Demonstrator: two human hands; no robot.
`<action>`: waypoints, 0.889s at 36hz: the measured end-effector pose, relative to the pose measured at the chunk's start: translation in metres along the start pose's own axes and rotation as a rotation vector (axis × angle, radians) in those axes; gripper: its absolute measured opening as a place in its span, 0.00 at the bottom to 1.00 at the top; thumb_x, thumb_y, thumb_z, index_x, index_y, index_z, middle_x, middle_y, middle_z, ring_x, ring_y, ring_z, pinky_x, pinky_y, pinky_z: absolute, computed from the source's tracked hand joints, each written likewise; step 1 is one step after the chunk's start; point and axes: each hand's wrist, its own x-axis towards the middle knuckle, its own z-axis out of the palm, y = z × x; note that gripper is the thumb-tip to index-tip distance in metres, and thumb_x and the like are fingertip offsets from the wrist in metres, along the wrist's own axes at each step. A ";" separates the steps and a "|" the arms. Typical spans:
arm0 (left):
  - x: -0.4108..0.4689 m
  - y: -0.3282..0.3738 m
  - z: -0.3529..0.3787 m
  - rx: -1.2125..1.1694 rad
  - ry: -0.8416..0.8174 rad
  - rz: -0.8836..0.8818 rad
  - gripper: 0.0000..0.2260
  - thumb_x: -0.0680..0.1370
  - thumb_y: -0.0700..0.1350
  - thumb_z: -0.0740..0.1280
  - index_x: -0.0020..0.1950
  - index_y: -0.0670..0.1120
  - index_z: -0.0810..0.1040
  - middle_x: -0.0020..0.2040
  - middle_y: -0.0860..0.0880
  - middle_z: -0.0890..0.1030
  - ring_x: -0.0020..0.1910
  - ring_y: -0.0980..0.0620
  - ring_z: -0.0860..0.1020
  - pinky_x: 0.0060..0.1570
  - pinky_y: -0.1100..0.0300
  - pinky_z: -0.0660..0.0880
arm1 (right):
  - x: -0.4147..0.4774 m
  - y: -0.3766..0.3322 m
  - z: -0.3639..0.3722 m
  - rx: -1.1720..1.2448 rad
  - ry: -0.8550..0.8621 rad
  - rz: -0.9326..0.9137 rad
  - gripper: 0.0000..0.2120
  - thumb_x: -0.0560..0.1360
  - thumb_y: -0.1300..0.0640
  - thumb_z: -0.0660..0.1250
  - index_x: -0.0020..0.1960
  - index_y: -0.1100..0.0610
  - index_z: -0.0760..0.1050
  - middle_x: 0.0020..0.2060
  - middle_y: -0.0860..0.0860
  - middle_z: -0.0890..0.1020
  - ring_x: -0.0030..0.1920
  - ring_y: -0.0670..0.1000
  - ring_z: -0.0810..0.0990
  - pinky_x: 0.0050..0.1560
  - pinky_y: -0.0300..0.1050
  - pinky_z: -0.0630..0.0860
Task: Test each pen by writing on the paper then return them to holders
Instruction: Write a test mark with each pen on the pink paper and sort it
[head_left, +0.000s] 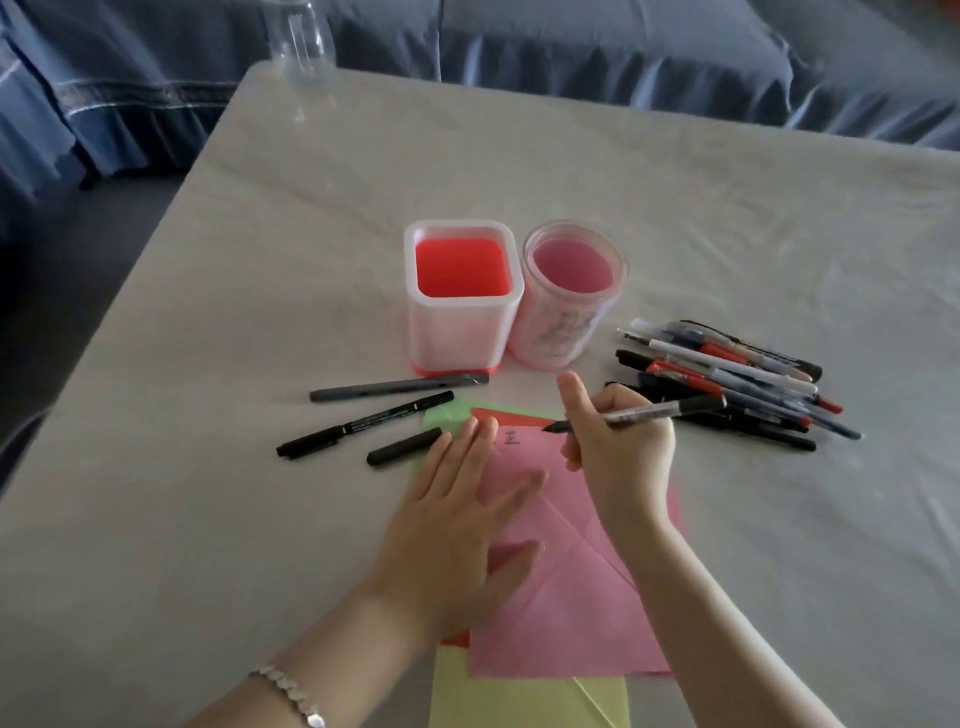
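Starting at your left: three dark items lie loose on the table (208, 291), a grey pen (399, 387), a black pen (363, 425) and a short cap (405, 445) whose near end touches the paper stack; a nudge from your wrist could roll any of them, and the cap belongs to whichever pen is open, so losing track of it would leave a tip to dry. Your left hand (457, 525) lies flat with fingers spread, pressing the pink sheet (566, 613) down; ease off and the top sheet may slide over the green and yellow sheets under it mid-stroke. Behind, the square holder (462, 312) and round holder (569, 299) stand side by side, apparently empty, so no pen has been returned yet by my reading. Your right hand (618, 447) pinches an uncapped marker (639, 413), thumb raised, tip at the far edge of the pink sheet just beyond a small written mark (511, 439); whether the tip touches I cannot tell. That close to the edge, a stroke could run off onto the sheet below or the cloth. At your right, the pen pile (727, 379) sits just beside the marker's tail, which could knock pens loose, and tested and untested pens could mix.
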 end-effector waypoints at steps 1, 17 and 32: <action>0.001 0.000 0.000 -0.020 0.003 -0.003 0.23 0.74 0.60 0.55 0.67 0.55 0.72 0.71 0.35 0.65 0.72 0.41 0.59 0.69 0.51 0.53 | 0.001 0.004 0.004 -0.026 0.023 -0.004 0.21 0.71 0.52 0.70 0.24 0.56 0.67 0.17 0.50 0.73 0.19 0.46 0.70 0.26 0.37 0.69; 0.003 0.001 -0.002 -0.145 0.022 -0.043 0.24 0.71 0.60 0.59 0.64 0.54 0.75 0.70 0.35 0.66 0.72 0.43 0.58 0.70 0.52 0.52 | 0.003 0.028 0.020 -0.163 0.154 -0.197 0.18 0.67 0.57 0.63 0.23 0.51 0.59 0.18 0.45 0.67 0.22 0.43 0.63 0.26 0.32 0.59; 0.003 0.002 -0.004 -0.140 -0.003 -0.055 0.24 0.71 0.60 0.59 0.65 0.55 0.74 0.71 0.36 0.65 0.72 0.43 0.57 0.70 0.51 0.52 | 0.003 0.030 0.020 -0.190 0.110 -0.225 0.17 0.67 0.57 0.64 0.23 0.56 0.62 0.21 0.48 0.68 0.23 0.45 0.62 0.26 0.34 0.59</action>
